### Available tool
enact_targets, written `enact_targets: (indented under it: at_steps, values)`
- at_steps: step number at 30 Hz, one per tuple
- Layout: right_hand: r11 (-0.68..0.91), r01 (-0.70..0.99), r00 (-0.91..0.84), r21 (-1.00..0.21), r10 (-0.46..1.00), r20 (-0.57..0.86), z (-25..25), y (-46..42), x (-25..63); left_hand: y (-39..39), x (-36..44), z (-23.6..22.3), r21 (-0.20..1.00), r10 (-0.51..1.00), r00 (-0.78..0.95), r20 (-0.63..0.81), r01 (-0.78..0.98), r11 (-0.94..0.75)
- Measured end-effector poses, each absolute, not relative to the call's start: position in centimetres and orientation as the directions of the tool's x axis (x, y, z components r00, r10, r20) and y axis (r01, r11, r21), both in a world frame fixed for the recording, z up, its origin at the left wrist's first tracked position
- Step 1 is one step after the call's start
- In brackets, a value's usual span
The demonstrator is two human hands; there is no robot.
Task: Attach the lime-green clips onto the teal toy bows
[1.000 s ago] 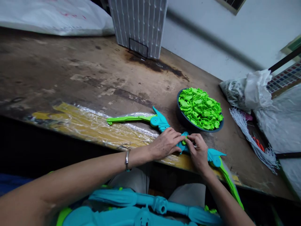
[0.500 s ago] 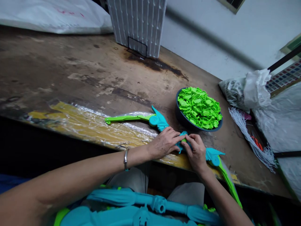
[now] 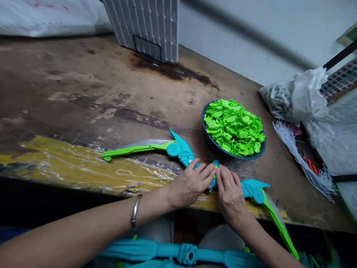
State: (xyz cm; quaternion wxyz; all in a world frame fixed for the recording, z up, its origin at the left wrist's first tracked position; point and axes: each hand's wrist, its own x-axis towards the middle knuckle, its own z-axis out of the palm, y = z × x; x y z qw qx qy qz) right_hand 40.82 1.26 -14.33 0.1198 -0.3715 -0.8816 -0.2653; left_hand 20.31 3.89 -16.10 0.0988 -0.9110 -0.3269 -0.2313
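Note:
A teal and green toy bow (image 3: pixel 178 149) lies across the near edge of the worn table (image 3: pixel 83 93), its green limbs reaching left and down to the right. My left hand (image 3: pixel 191 183) rests on the bow's middle grip. My right hand (image 3: pixel 229 194) presses its fingertips against the same grip, right beside the left fingertips, where a small green piece shows between them. A dark bowl (image 3: pixel 209 139) heaped with small green plastic parts (image 3: pixel 233 126) stands just beyond my hands.
More teal bow parts (image 3: pixel 184 253) lie in my lap. A ribbed white box (image 3: pixel 147 26) stands at the back. At the right are a white bag (image 3: pixel 295 96), a bundle of white strings (image 3: pixel 304 160) and orange-handled scissors (image 3: pixel 311 165). Plastic film (image 3: pixel 72 163) covers the table's front edge.
The view has shifted, so everything sits further left and lower. Both hands stay on the bow's grip, with fingers now flatter and pressed together.

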Motion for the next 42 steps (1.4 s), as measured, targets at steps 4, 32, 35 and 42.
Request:
enact_targets:
  at_steps: [4,32,35,42]
  values:
    - [0.579,0.717,-0.697,0.387,0.593,0.403,-14.7,1.4,40.7,4.2,20.5,-15.7,-0.096,0.499,0.757,0.423,0.584,-0.806]
    - [0.332,0.941,-0.334,0.064,0.942,0.023,-3.6,11.8,40.5,6.7,18.5,-11.3,0.138,0.637,0.767,0.077,0.624,-0.769]
    - [0.289,0.954,-0.29,0.077,0.957,-0.001,-3.9,13.4,39.2,7.9,18.6,-10.1,0.169,0.615,0.787,-0.057,0.614,-0.771]
    - [0.291,0.954,-0.293,0.067,0.956,0.026,-4.1,12.9,39.1,7.2,18.2,-7.4,0.039,0.613,0.789,-0.051,0.615,-0.788]
